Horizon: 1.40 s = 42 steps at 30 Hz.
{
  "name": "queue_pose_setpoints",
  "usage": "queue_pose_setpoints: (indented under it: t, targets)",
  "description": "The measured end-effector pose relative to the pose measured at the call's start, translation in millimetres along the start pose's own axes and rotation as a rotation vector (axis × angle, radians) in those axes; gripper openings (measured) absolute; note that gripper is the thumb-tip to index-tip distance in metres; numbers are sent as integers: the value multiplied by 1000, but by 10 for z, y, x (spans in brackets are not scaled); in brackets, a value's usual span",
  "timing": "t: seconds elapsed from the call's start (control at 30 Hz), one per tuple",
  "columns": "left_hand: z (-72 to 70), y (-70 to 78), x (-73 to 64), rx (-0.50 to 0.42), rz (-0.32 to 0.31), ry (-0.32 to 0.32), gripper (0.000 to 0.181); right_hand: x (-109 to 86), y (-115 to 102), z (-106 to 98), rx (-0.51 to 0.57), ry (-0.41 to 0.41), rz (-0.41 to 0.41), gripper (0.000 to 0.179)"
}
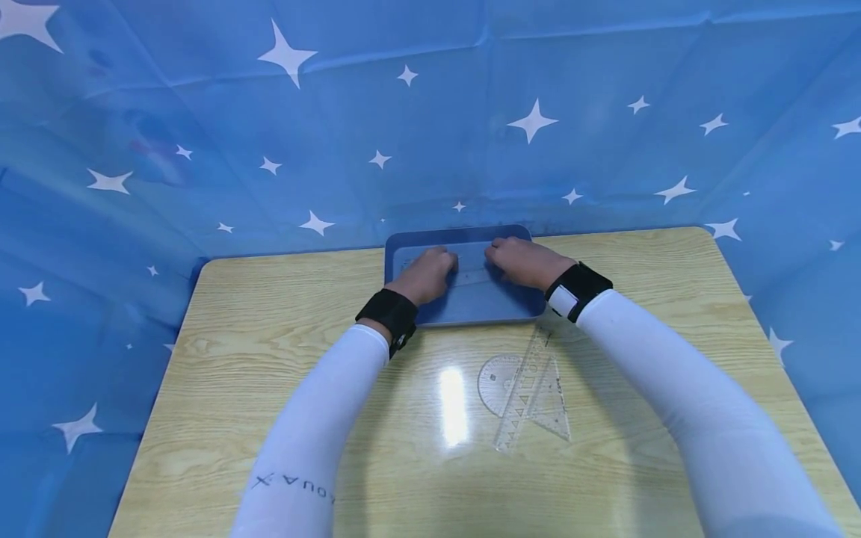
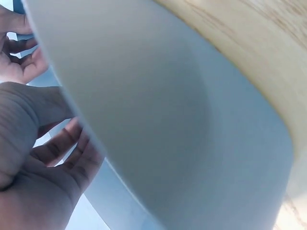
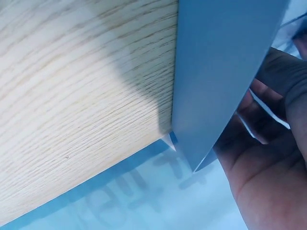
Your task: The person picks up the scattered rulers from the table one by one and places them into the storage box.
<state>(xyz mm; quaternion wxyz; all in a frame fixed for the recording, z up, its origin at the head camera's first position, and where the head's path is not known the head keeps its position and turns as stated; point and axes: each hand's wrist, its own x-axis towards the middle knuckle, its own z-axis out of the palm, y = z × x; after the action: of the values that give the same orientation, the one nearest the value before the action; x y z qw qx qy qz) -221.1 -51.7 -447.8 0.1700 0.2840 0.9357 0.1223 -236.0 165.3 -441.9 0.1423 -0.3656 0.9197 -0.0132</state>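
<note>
A shallow blue tray (image 1: 464, 319) stands at the back edge of the table, and both hands reach into it. My left hand (image 1: 428, 275) is over its left half, fingers bent; in the left wrist view the tray wall (image 2: 139, 96) hides the tips of the thumb and fingers. My right hand (image 1: 528, 261) is over the right half, also with bent fingers, its fingertips partly hidden behind the wall in the right wrist view. Between the hands a faint clear piece (image 1: 468, 277) shows against the tray floor; whether either hand grips it is not visible.
In front of the tray lie a clear protractor (image 1: 496, 382), a clear ruler (image 1: 521, 400) and a clear set square (image 1: 553, 403), overlapping on the wooden table (image 1: 269, 373). Behind the table hangs a blue cloth (image 1: 444, 119) with white stars.
</note>
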Motion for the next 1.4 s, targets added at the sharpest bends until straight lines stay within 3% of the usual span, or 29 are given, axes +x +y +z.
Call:
queue_pose_setpoints:
  t: [0.63, 0.87, 1.13, 1.4]
  targets:
    - [57, -14, -29, 15, 18, 41, 28, -38, 18, 70, -2, 25, 7, 33]
    - [43, -24, -51, -10, -1, 21, 28, -84, -15, 33, 26, 56, -9, 35]
    - [-26, 3, -96, -71, -37, 29, 32, -143, -54, -28, 37, 77, -22, 36]
    - [-147, 40, -192, -134, -20, 79, 38, -276, -49, -84, 46, 136, -64, 32]
